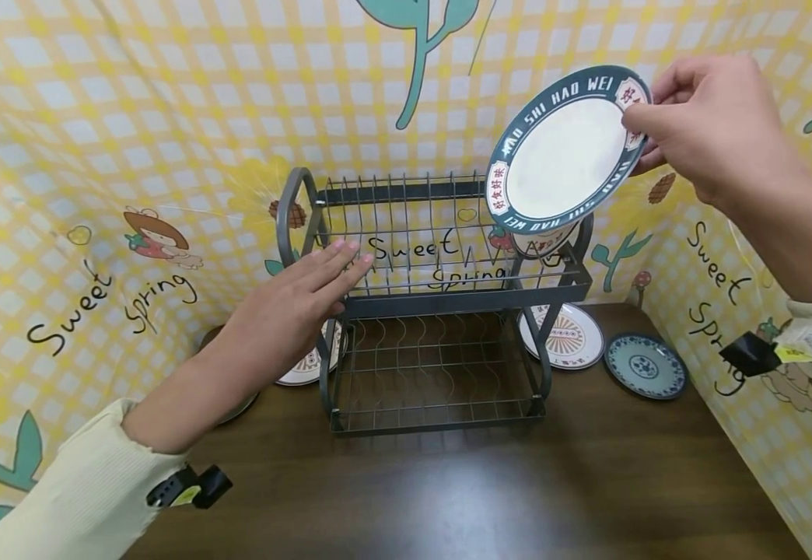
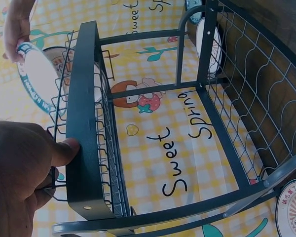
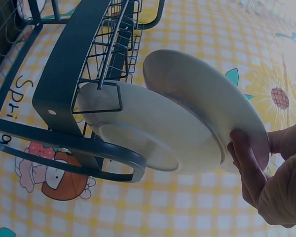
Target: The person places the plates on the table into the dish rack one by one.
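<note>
My right hand (image 1: pixel 717 128) pinches the edge of a white plate (image 1: pixel 563 159) with a dark teal lettered rim, thumb on its face. The plate is tilted above the right end of a dark two-tier dish rack (image 1: pixel 465 299). Another plate (image 3: pixel 148 133) leans in the upper tier's right end, its pale underside overlapping the held plate (image 3: pixel 202 94) in the right wrist view. At the upper tier's left front, my left hand (image 1: pixel 294 303) holds the rail, with the thumb against its front (image 2: pixel 66 150) and fingers over the wires.
On the brown table (image 1: pixel 434 490), a white patterned plate (image 1: pixel 567 338) and a blue patterned plate (image 1: pixel 645 365) lie right of the rack. Another white plate (image 1: pixel 304 369) lies partly hidden at its left. Yellow checked cloth (image 1: pixel 189 101) hangs behind and at both sides.
</note>
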Demonstrator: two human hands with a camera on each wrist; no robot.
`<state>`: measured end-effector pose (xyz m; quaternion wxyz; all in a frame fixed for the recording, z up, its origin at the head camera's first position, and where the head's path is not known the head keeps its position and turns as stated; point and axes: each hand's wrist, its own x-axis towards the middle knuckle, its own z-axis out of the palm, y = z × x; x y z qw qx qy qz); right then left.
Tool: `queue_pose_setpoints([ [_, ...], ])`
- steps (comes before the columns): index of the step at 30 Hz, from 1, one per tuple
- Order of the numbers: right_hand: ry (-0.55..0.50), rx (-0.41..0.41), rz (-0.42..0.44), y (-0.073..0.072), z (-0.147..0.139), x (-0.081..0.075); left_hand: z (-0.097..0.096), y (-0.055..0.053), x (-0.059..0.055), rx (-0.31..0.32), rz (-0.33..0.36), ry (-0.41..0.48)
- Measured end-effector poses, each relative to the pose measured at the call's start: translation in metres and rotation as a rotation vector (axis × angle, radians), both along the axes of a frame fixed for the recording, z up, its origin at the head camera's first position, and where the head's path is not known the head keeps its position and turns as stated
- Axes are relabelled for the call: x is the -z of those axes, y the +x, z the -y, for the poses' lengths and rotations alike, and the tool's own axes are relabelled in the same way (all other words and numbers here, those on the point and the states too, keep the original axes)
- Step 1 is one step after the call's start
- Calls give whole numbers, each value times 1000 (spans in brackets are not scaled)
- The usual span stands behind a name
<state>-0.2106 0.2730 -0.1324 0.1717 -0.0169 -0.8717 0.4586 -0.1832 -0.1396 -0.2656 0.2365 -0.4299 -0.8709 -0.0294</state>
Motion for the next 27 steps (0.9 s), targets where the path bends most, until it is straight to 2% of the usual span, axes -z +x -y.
queue_pose_setpoints([
  [6, 211, 35, -13, 6, 10, -2, 1, -1, 0, 2, 3, -1],
  [12, 394, 69, 12, 1, 23, -5, 1, -1, -2, -10, 31, -11],
  [17, 484, 50, 0, -6, 32, -4, 1, -1, -1, -19, 40, -4],
  [27, 632, 56, -111, -17, 47, 6, -4, -3, -2, -6, 54, 2],
])
